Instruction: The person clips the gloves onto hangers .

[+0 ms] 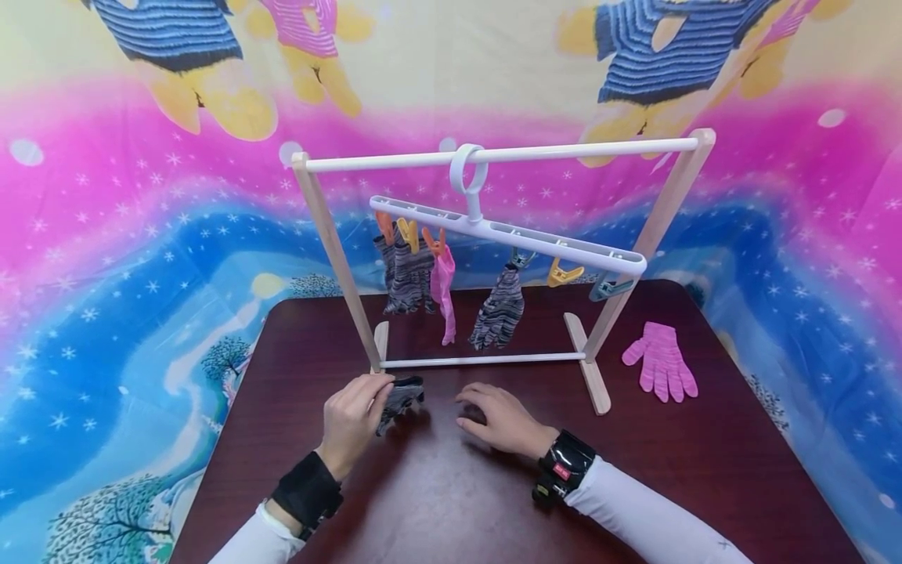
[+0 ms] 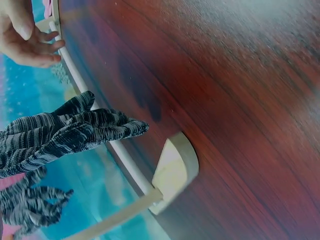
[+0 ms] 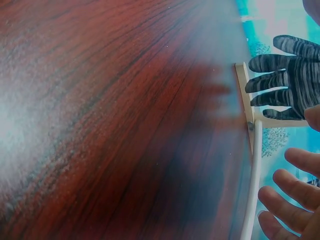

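My left hand (image 1: 355, 419) pinches a grey-and-black striped knit glove (image 1: 405, 395) by its cuff, above the table in front of the rack. In the right wrist view the glove (image 3: 302, 82) hangs with its fingers spread downward. My right hand (image 1: 503, 423) is a little to the right of it, holding nothing, its fingers relaxed. Behind both hands a white hanger (image 1: 486, 229) hangs tilted, lower at its right end. Clipped to it are striped knitwear (image 1: 410, 282) at the left, a narrow pink piece (image 1: 442, 290) and another striped glove (image 1: 499, 309).
A wooden rack with a white top rod (image 1: 578, 150) carries the hanger; its right foot (image 1: 595, 384) reaches toward me. A yellow clip (image 1: 564, 272) and a blue-grey clip (image 1: 609, 288) hang bare. One pink glove (image 1: 662, 362) lies flat on the dark table (image 1: 465, 501) beyond the rack's right side.
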The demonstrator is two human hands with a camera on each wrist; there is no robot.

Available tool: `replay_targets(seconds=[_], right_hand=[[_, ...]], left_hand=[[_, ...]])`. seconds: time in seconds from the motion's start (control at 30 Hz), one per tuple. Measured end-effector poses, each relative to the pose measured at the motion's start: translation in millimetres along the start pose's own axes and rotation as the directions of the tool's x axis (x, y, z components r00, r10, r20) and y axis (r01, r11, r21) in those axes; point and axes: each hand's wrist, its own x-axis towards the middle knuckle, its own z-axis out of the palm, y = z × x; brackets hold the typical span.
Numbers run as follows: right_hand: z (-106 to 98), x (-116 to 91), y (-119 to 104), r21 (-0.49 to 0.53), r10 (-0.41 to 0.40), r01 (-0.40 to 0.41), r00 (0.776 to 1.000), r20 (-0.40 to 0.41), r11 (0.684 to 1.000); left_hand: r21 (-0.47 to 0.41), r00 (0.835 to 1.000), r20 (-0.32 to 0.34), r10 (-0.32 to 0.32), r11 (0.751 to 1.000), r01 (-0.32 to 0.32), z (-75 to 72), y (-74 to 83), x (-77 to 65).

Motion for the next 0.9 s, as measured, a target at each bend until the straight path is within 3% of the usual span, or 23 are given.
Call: replay_targets(seconds=[0.47, 0.9], right_hand=[[-6.8, -9.4, 10.2, 0.025, 0.062, -0.062, 0.998, 0.009, 0.998], [-14.9, -15.1, 20.2, 0.02, 0.047, -0.046, 0.998, -0.05, 0.999]], left_hand=[[-0.083, 0.998, 0.06, 0.03, 0.996, -0.025, 24.1, 22.3, 1.6], [-0.092, 0.995, 0.102, 0.016, 0.996, -0.006, 34.0, 33.0, 2.6]])
